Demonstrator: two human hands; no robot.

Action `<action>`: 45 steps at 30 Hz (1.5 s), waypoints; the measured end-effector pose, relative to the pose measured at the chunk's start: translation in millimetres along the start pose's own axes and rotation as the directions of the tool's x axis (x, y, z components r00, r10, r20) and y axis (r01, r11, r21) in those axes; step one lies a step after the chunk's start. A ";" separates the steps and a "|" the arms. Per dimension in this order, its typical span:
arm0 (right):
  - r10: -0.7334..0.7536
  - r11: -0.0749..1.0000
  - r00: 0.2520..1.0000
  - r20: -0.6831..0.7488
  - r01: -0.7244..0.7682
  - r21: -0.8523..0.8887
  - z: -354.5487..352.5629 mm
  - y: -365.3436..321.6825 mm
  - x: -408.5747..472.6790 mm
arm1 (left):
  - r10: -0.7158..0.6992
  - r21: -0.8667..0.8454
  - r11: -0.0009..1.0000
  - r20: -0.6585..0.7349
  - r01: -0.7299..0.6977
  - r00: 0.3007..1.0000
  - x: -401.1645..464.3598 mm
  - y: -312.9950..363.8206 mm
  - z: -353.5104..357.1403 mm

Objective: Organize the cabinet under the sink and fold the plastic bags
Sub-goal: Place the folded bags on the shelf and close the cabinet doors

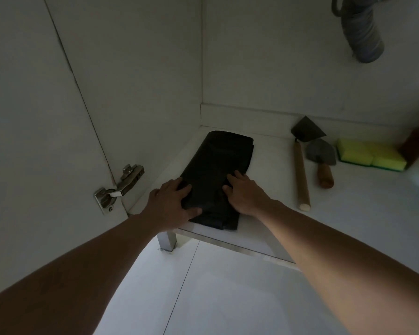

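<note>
My left hand (172, 204) and right hand (246, 193) both lie flat on the folded black plastic bag (218, 175), fingers straight and spread, pressing it down rather than gripping it. The bag is a long, smooth, dull-black rectangle of several layers, slightly rumpled at its near end. It sits on the white cabinet floor (348, 226) in the left rear corner, its long side running along the left wall from near the back edge to the front edge.

The floor is a plain matte panel with a thin front lip and a square metal leg (167, 240) under the front left corner. A shiny steel hinge (119, 186) is fixed to the left wall. Right of the bag lie two trowels with grey, pointed metal blades: a long pale-handled one (301, 170) and a short one with a brown wooden handle (323, 163). Beyond them, towards the right edge, two yellow sponges (370, 154) with green scouring backs lie side by side. A ribbed grey drain hose (362, 32) hangs at the top right.
</note>
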State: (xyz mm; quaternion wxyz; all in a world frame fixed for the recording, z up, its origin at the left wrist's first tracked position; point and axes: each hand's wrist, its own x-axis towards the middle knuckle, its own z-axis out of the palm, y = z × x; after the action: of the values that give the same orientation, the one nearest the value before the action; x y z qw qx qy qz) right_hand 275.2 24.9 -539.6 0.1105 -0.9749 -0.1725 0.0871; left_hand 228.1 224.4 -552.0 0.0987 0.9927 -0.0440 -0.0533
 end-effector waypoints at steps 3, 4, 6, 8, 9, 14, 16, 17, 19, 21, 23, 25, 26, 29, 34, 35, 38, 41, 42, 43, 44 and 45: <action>0.038 0.998 0.999 0.024 -0.037 -0.053 -3.5 8.1 22.0 | -0.019 0.007 1.000 0.070 0.019 0.997 15.9 -1.5 3.2; 0.054 0.996 0.998 0.030 -0.052 -0.069 -3.7 10.7 30.5 | -0.024 0.008 1.000 0.084 0.023 0.996 21.7 -2.5 4.1; 0.081 0.992 0.995 0.055 -0.075 -0.105 -3.6 14.1 46.1 | -0.030 0.020 0.999 0.096 0.028 0.995 33.3 -4.9 4.9; 0.087 0.987 0.994 0.065 -0.077 -0.141 -4.1 17.0 60.6 | -0.033 0.031 0.999 0.089 0.031 0.995 44.3 -8.1 5.4; 0.083 0.985 0.994 0.067 -0.071 -0.155 -4.7 18.0 66.6 | -0.038 0.034 0.999 0.082 0.035 0.996 49.7 -9.8 6.0; 0.058 0.985 0.995 0.075 -0.045 -0.169 -6.1 21.3 94.0 | -0.071 0.101 0.993 0.031 0.068 0.997 72.4 -16.2 6.7; 0.054 0.988 0.996 0.069 -0.043 -0.149 -6.1 20.0 102.5 | -0.078 0.116 0.990 0.001 0.078 0.997 77.7 -17.4 5.9; 0.054 0.988 0.996 0.066 -0.044 -0.145 -5.6 19.0 106.4 | -0.078 0.117 0.990 -0.018 0.080 0.997 80.2 -17.6 6.1; 0.060 0.986 0.996 0.066 -0.049 -0.159 -4.9 16.9 112.3 | -0.073 0.112 0.990 -0.074 0.081 0.995 84.7 -18.5 7.9; 0.065 0.984 0.996 0.058 -0.054 -0.168 -5.2 14.9 115.5 | -0.044 0.139 0.988 -0.144 0.064 0.989 86.9 -18.7 10.1; 0.074 0.987 0.996 0.047 -0.066 -0.150 -4.4 13.7 117.6 | -0.005 0.160 0.986 -0.180 0.034 0.984 87.5 -19.3 12.6; 0.090 0.988 0.995 0.042 -0.084 -0.133 -3.3 12.3 119.2 | 0.014 0.150 0.989 -0.169 0.012 0.986 88.0 -22.2 14.4; 0.097 0.987 0.994 0.045 -0.090 -0.131 -2.8 11.4 119.6 | 0.014 0.140 0.990 -0.160 0.008 0.987 87.7 -24.4 14.9; 0.098 0.983 0.993 0.062 -0.087 -0.159 -3.7 7.6 117.5 | 0.001 0.124 0.992 -0.185 0.022 0.983 87.1 -31.6 16.7; 0.121 0.989 0.993 -0.005 -0.121 -0.089 -2.0 5.7 114.3 | 0.061 0.062 0.997 -0.289 -0.044 0.955 78.1 -27.1 14.7; 0.125 0.990 0.992 -0.030 -0.127 -0.062 -0.9 6.4 114.0 | 0.097 0.060 0.995 -0.308 -0.083 0.946 75.2 -25.9 14.8; 0.103 0.989 0.995 -0.016 -0.104 -0.102 3.6 7.9 110.4 | 0.118 0.051 0.993 -0.206 -0.110 0.971 66.1 -25.2 16.8; 0.090 0.984 0.996 0.013 -0.087 -0.154 8.8 7.9 107.2 | 0.093 0.057 0.994 -0.102 -0.088 0.990 66.0 -28.7 19.7; 0.092 0.983 0.996 0.015 -0.088 -0.161 9.5 8.0 107.0 | 0.090 0.071 0.994 -0.095 -0.084 0.991 66.9 -29.5 21.3; 0.091 0.982 0.996 0.020 -0.086 -0.167 9.1 8.2 107.3 | 0.087 0.090 0.993 -0.088 -0.079 0.992 67.5 -29.5 21.9; 0.090 0.983 0.996 0.028 -0.084 -0.164 8.4 8.0 107.6 | 0.082 0.113 0.991 -0.079 -0.073 0.994 67.1 -29.3 22.2; 0.091 0.984 0.995 0.035 -0.085 -0.155 6.9 7.7 107.8 | 0.077 0.137 0.988 -0.070 -0.067 0.995 67.0 -29.1 22.7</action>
State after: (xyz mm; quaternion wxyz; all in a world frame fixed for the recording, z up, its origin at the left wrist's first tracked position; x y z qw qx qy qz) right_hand 376.0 57.5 -562.4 0.0275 -0.9852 -0.1378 0.0986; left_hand 294.1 241.9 -586.4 0.0350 0.9962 -0.0797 -0.0094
